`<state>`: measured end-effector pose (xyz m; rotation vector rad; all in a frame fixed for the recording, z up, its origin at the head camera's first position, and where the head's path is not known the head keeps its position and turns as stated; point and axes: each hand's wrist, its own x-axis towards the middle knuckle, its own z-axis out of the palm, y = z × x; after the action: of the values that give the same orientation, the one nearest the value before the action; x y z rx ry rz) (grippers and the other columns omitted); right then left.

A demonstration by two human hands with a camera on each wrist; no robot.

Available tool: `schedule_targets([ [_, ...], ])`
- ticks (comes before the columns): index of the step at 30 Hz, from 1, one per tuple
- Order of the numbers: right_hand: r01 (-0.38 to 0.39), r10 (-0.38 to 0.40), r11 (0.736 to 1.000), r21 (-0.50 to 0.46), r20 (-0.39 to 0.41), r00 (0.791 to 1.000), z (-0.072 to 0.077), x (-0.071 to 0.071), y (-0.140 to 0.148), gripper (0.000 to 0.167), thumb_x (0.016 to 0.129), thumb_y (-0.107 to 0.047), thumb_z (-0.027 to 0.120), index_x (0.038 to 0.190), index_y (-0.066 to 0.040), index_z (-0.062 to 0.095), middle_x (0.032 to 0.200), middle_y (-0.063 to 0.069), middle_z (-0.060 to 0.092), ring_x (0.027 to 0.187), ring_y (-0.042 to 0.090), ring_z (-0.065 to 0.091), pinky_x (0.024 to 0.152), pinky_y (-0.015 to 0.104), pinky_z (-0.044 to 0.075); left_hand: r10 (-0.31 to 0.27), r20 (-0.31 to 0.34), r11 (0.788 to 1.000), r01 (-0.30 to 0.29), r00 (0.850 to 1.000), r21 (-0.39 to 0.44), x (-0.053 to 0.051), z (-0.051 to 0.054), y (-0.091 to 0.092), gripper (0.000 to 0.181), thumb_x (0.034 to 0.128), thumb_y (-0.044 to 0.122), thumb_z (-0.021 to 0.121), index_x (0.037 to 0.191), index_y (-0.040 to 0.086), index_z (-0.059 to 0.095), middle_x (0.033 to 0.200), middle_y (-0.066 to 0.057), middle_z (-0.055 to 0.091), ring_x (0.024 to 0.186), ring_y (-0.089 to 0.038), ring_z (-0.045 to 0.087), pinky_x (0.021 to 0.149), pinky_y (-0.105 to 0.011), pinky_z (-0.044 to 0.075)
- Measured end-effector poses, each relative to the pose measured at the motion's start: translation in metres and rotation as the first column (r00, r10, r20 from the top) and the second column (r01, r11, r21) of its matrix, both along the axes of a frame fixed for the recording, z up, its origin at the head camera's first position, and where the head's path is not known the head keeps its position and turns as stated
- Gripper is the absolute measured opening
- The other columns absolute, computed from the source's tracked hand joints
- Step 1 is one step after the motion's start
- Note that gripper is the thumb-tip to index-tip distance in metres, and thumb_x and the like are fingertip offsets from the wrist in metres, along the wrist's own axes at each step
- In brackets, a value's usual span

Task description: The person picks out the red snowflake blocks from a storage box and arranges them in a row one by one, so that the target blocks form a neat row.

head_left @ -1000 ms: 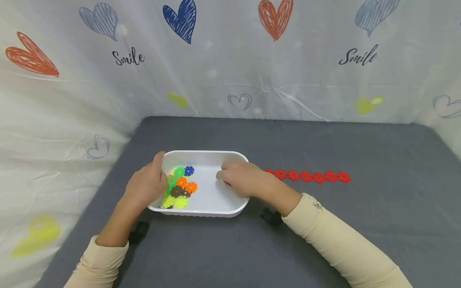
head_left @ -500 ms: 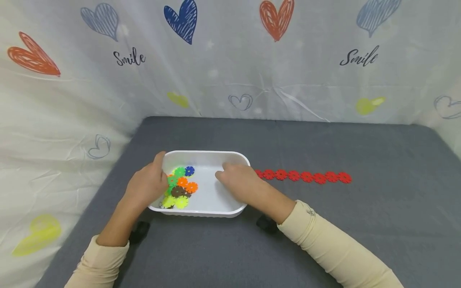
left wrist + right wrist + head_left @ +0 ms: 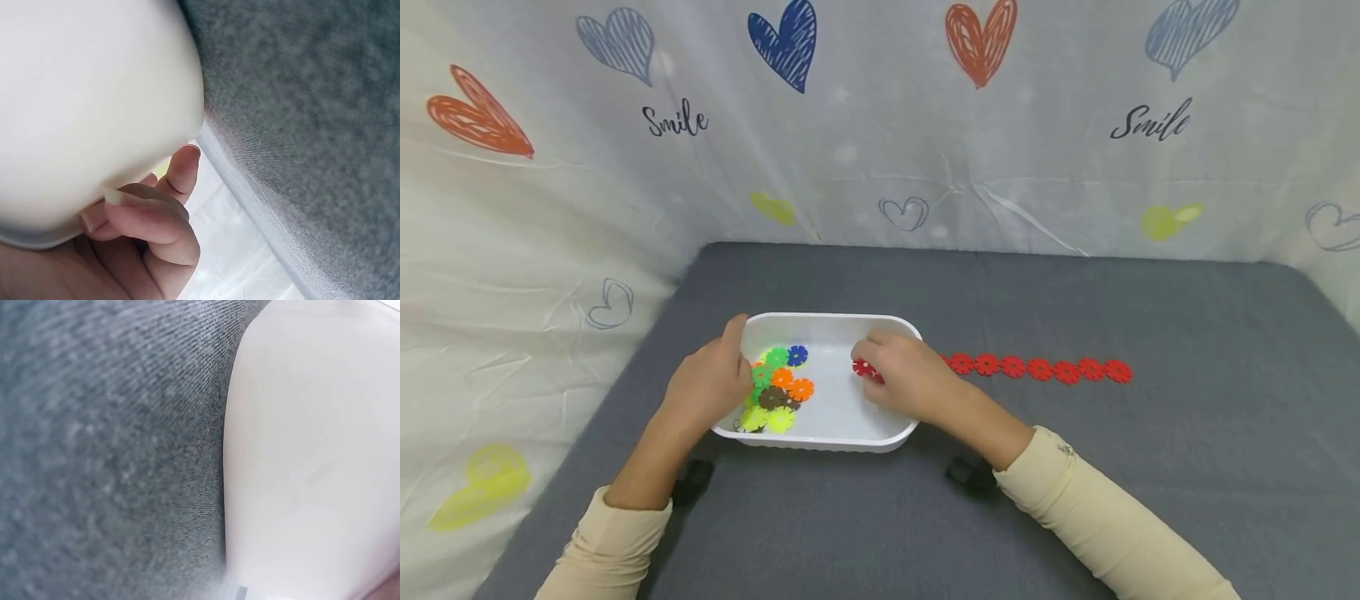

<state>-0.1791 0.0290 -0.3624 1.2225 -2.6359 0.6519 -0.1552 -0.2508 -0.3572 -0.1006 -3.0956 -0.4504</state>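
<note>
A white plastic tray stands on the table, with flower-shaped plastic discs in green, orange, yellow, brown and blue heaped at its left end. My left hand grips the tray's left rim; in the left wrist view its fingers curl at the tray wall. Inside the right part of the tray, my right hand holds a red flower disc at its fingertips, partly covered by the fingers. To the right of the tray lies a row of red flower discs, its near end behind the right hand.
A grey cloth-covered table spreads around the tray. Behind it and along the left hangs a white curtain printed with hearts. The right wrist view shows mostly the tray's outer wall and grey cloth.
My right hand has lifted and shifted slightly within the tray, and the red disc at its fingertips, hidden half a second ago, now shows. The left hand keeps its grip on the rim.
</note>
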Motion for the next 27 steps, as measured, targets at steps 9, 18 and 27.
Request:
schedule_targets([
  [9, -0.045, 0.049, 0.982, -0.182, 0.017, 0.999, -0.003, 0.001, 0.010, 0.015, 0.084, -0.006, 0.073, 0.100, -0.007, 0.073, 0.097, 0.001, 0.067, 0.083, 0.012, 0.059, 0.071, 0.021, 0.050, 0.007, 0.017, 1.000, -0.006, 1.000, -0.014, -0.001, 0.002, 0.002, 0.057, 0.0971, 0.006, 0.040, 0.152, -0.003, 0.026, 0.117, -0.029, 0.063, 0.089, -0.041, 0.064, 0.072, -0.057, 0.050],
  [18, -0.064, 0.057, 0.943, -0.327, -0.031, 0.998, -0.004, 0.003, 0.029, 0.015, 0.084, -0.002, 0.075, 0.097, -0.007, 0.075, 0.106, 0.003, 0.067, 0.095, 0.013, 0.062, 0.079, 0.024, 0.053, 0.005, 0.010, 1.000, -0.005, 1.000, -0.023, -0.001, 0.003, 0.001, 0.058, 0.0976, 0.006, 0.040, 0.153, -0.002, 0.026, 0.114, -0.028, 0.064, 0.082, -0.039, 0.064, 0.067, -0.054, 0.050],
  [27, -0.056, 0.038, 0.913, -0.403, -0.053, 0.998, 0.006, 0.005, 0.050, 0.018, 0.082, 0.004, 0.076, 0.098, -0.005, 0.075, 0.107, 0.004, 0.068, 0.095, 0.015, 0.063, 0.069, 0.032, 0.054, 0.004, 0.016, 1.000, -0.003, 1.000, -0.025, -0.002, 0.002, 0.003, 0.060, 0.0974, 0.006, 0.042, 0.154, -0.002, 0.024, 0.119, -0.029, 0.063, 0.088, -0.040, 0.064, 0.071, -0.055, 0.050],
])
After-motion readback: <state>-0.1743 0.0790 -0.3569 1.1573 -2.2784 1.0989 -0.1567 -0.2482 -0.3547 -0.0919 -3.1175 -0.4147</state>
